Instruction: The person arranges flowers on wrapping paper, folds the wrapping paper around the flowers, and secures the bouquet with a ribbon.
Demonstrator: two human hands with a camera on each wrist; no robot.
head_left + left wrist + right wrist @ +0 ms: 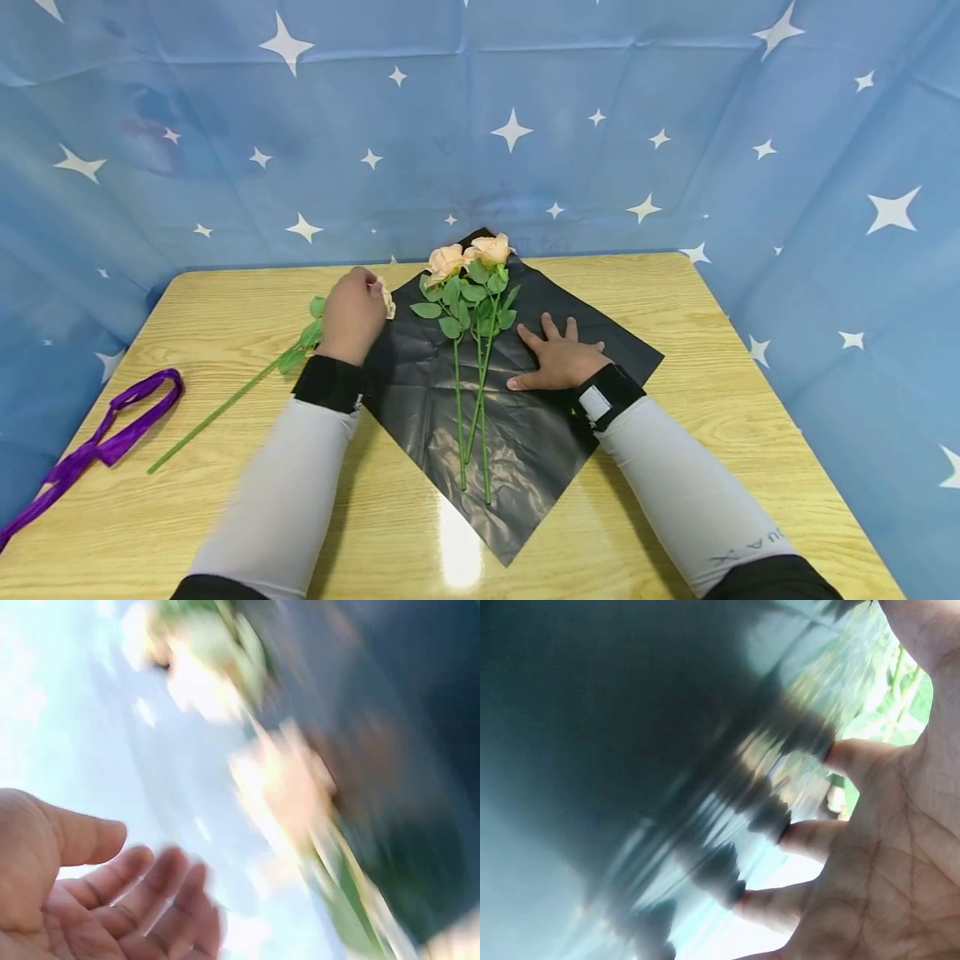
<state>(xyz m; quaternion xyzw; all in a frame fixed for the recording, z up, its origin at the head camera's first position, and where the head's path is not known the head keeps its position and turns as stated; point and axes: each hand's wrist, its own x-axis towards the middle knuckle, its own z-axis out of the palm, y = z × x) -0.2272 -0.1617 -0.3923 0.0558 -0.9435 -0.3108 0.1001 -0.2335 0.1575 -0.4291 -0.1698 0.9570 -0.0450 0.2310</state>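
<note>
Over a single artificial rose [225,406] my left hand [352,315] hovers, hiding part of the pale peach bloom [387,298]. In the left wrist view the fingers [150,881] and thumb hang loosely bent around nothing, and a blurred rose [285,787] shows beyond them. My right hand [562,360] presses on a black wrapping sheet [540,454] with fingers spread; the right wrist view shows its fingertips touching the shiny sheet. Several peach roses [491,248] lie on the sheet to the left of this hand, with green leaves and stems crossing low down.
A purple ribbon [142,425] lies looped at the left side of the wooden table [675,492], its tail running toward the near corner. Behind the table hangs a blue cloth [450,108] with white stars. The sheet's upper corner reaches the table's far edge.
</note>
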